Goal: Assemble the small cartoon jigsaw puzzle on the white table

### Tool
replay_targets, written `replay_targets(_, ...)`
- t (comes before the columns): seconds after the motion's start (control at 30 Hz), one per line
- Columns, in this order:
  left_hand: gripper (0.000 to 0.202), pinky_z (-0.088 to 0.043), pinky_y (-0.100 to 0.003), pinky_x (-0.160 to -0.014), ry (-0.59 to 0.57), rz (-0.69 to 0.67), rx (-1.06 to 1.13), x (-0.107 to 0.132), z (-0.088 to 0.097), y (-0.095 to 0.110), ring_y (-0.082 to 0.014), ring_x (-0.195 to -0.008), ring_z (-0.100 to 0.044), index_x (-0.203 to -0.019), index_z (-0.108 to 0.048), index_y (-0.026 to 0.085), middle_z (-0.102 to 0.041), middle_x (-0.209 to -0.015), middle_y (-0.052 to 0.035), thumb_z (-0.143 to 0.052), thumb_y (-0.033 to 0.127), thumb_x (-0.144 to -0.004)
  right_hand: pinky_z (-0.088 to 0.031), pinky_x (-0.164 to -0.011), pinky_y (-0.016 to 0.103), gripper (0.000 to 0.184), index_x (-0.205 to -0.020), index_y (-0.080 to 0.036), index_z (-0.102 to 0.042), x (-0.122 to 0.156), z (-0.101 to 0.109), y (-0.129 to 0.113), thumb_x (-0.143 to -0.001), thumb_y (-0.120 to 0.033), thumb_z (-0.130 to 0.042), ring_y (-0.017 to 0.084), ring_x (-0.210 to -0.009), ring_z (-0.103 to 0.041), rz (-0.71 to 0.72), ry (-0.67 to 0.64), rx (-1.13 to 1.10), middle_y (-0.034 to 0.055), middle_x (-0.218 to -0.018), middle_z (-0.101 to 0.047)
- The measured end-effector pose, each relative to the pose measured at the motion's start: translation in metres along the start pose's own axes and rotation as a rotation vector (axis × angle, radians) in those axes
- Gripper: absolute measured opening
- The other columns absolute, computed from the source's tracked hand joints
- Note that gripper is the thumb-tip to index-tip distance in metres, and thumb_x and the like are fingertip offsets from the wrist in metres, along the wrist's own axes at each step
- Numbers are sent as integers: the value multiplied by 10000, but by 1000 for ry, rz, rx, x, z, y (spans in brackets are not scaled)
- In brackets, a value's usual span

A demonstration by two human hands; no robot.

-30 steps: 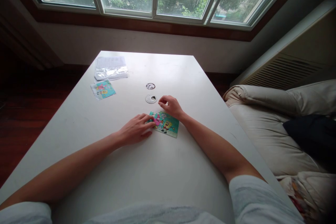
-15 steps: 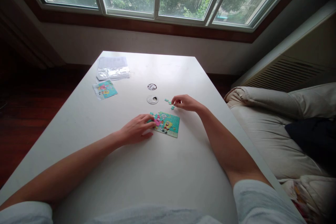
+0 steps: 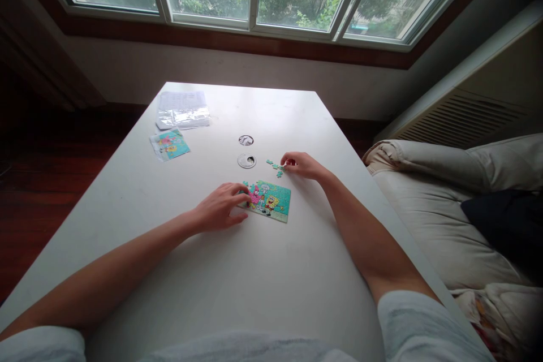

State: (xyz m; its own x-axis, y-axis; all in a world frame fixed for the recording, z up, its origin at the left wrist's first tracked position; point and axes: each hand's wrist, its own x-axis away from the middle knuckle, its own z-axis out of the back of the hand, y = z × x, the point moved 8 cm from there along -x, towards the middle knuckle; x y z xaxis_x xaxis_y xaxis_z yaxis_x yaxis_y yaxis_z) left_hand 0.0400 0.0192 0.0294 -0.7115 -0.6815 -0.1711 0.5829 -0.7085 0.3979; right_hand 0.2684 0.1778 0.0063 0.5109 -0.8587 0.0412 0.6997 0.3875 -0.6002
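Observation:
A mostly assembled jigsaw puzzle (image 3: 274,202) with cartoon figures on a teal background lies flat on the white table. Its upper-left border is uneven, and my left hand (image 3: 223,206) partly covers the left side. That hand rests there palm down, fingers apart, with the fingertips on the puzzle's left part. Just beyond the puzzle's top edge lie several loose puzzle pieces (image 3: 275,166). My right hand (image 3: 303,165) is at their right side, thumb and fingers curled into a pinch by the nearest piece. Whatever is between those fingertips is too small to make out.
Two round grommet-like discs (image 3: 246,160) sit in the table (image 3: 237,283) behind the puzzle. A picture card (image 3: 170,145) with the same cartoon figures and a clear plastic packet (image 3: 183,110) lie at the far left. A cushioned pale sofa (image 3: 428,220) stands along the right side.
My right hand has shifted slightly right, away from the loose pieces. My left hand has edged slightly left on the puzzle, which stays in place.

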Motion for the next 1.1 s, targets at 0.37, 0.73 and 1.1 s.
replay_targets(0.37,417,-405,-483,-1118,2,-1,-80,1,-8,-2,-279,-1291,-502,-1318,-557,282,-537,-1385,-92,-612,272,-905,-422,-699,260,164,-913,-202,-698,1,-1,1,-780,-239,-609,157,-767,-574,10,-35,-31,25,-837,-655)
replay_targets(0.73,404,-423,-473,-1113,-14,-33,-101,0,-10,-1,-277,-1295,-488,-1325,-539,251,-530,-1382,-108,-581,266,-924,-376,-669,259,263,-1001,-211,-706,6,-11,-8,-790,-363,-667,141,-722,-498,57,-210,-71,9,-824,-569)
replay_targets(1.1,420,-418,-477,-1099,-36,-40,-139,-3,-9,1,-287,-1303,-494,-1317,-530,262,-516,-1407,-112,-617,325,-911,-386,-693,255,199,-991,-219,-736,1,-18,-26,-824,-300,-665,144,-738,-508,172,-123,-8,13,-831,-555)
